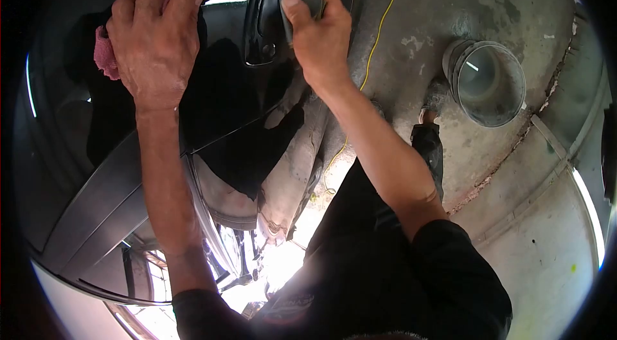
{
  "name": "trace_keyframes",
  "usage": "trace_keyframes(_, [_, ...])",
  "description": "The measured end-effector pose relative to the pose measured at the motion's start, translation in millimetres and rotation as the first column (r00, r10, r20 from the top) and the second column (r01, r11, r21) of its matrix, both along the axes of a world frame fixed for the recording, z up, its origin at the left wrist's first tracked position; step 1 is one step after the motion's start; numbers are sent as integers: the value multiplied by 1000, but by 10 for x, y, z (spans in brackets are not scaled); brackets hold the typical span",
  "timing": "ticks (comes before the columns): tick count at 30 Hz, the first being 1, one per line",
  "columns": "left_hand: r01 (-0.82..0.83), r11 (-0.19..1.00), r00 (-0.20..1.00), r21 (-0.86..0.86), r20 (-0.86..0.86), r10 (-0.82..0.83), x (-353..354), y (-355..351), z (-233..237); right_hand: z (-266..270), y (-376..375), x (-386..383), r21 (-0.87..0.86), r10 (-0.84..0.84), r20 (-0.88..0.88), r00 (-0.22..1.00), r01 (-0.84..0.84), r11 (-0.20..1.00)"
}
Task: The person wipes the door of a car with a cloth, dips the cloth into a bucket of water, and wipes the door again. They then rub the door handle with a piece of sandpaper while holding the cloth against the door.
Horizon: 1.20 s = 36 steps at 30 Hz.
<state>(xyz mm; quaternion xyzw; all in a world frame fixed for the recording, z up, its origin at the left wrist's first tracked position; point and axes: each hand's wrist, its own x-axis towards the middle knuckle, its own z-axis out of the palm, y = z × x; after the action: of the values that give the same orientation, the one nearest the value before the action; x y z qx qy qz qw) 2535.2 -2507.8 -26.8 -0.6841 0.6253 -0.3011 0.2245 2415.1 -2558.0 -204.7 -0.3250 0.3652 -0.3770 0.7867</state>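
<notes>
A pink cloth (108, 54) lies bunched under my left hand (154, 38), whose fingers curl over it on a glossy black car panel (222, 25). My right hand (321, 35) pinches a small dark grey pad (314, 4) between thumb and fingers. The pad is against the panel's edge area, just right of a long black door handle or trim piece (258, 25). Part of the pad is hidden by my fingers.
A grey bucket (491, 86) with cloudy liquid stands on the concrete floor (411, 18) at the right. A yellow cord (384, 15) runs along the floor beside the car. My foot (428, 115) is near the bucket.
</notes>
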Motion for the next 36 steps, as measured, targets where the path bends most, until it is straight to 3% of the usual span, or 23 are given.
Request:
trace_keyframes(3, [27,999,999,34,-25,-26,34,-24,61,-124,-486,343,-230,-204,-77,976,182,956])
trace_keyframes(4, [23,999,999,31,-39,-22,27,-12,60,232,-683,228,-196,-172,-150,974,141,970])
trace_keyframes(6, [17,1000,998,22,-65,-16,1,-22,65,-122,-532,301,-211,-148,-67,987,131,969])
trace_keyframes(8, [-1,1000,999,10,-39,1,-12,-17,16,64,-117,-44,-141,7,-115,993,-23,990])
trace_keyframes(12, [116,992,991,-41,-55,-118,106,31,-24,-41,-135,-62,-393,-17,-104,994,-25,919])
trace_keyframes(16, [225,962,971,-154,-43,-234,-45,-147,-79,-1,-356,51,-408,-56,-36,998,36,912])
trace_keyframes(18, [207,963,969,-171,-101,-226,-75,-146,-55,-87,-77,-105,-537,-19,-94,995,-35,843])
trace_keyframes(19, [203,963,967,-179,-119,-226,-70,-141,-53,-139,-22,-110,-593,3,36,999,19,805])
trace_keyframes(22, [234,955,960,-183,-108,-256,45,-107,-101,-121,-276,-34,-885,-37,44,998,56,463])
trace_keyframes(31, [297,942,950,-154,-57,-308,126,-84,-78,-120,-319,-100,-926,-5,-15,1000,-12,377])
trace_keyframes(36, [325,932,943,-158,-18,-332,153,-85,-90,-33,-318,-86,-905,25,3,1000,-8,425])
